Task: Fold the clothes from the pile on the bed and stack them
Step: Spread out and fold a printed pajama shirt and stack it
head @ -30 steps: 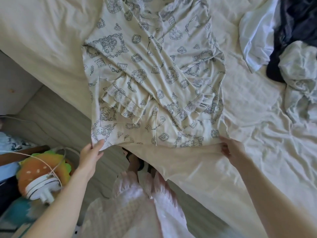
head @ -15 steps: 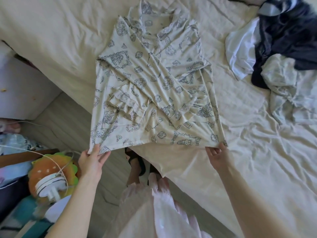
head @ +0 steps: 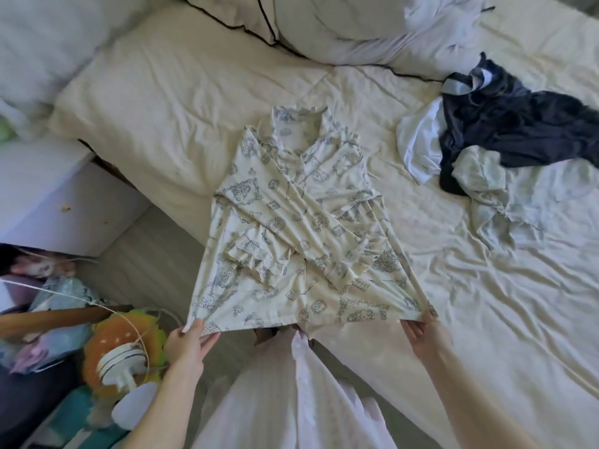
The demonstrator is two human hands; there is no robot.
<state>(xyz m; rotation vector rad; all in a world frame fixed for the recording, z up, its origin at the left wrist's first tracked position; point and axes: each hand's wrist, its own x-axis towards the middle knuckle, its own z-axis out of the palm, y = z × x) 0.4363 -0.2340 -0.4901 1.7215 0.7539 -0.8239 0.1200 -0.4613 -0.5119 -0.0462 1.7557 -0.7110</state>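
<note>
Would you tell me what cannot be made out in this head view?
- Fingertips of left hand and right hand: tucked under the printed garment hem.
- How many items are in the clothes pile: overlapping, cut by the right edge.
- Pillows, top left: blurred.

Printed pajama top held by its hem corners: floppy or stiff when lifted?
Probably floppy: the printed pajama top creases between the left hand and right hand. Likely light, since fingertip pinches hold it. Folded sleeves may slip loose.
</note>
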